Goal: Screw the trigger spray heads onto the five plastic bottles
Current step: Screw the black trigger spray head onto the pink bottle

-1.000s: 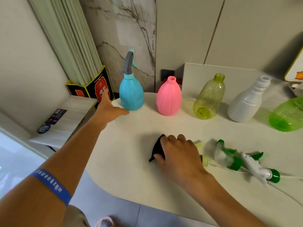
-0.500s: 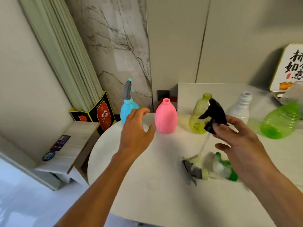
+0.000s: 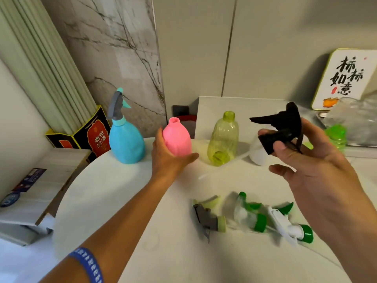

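Observation:
My left hand (image 3: 170, 158) wraps the lower part of the pink bottle (image 3: 178, 137), which stands open-necked on the white table (image 3: 114, 201). Up in the air to the right, my right hand (image 3: 312, 160) holds a black trigger spray head (image 3: 282, 127), its white dip tube (image 3: 222, 165) hanging down to the left. The blue bottle (image 3: 126, 139) at the left carries a grey trigger head. The yellow-green bottle (image 3: 223, 139) has no head. A white bottle (image 3: 257, 155) is mostly hidden behind my right hand. A green bottle (image 3: 335, 135) lies at the far right.
Three loose spray heads lie near the table's front: a grey and yellow one (image 3: 208, 217), a clear and green one (image 3: 247, 215), a white and green one (image 3: 289, 225). A black and red box (image 3: 89, 135) stands left of the blue bottle. A lettered sign (image 3: 344, 78) leans at the back right.
My left hand left the blue bottle, moved right and closed around the pink bottle. My right hand picked the black spray head off the table and raised it.

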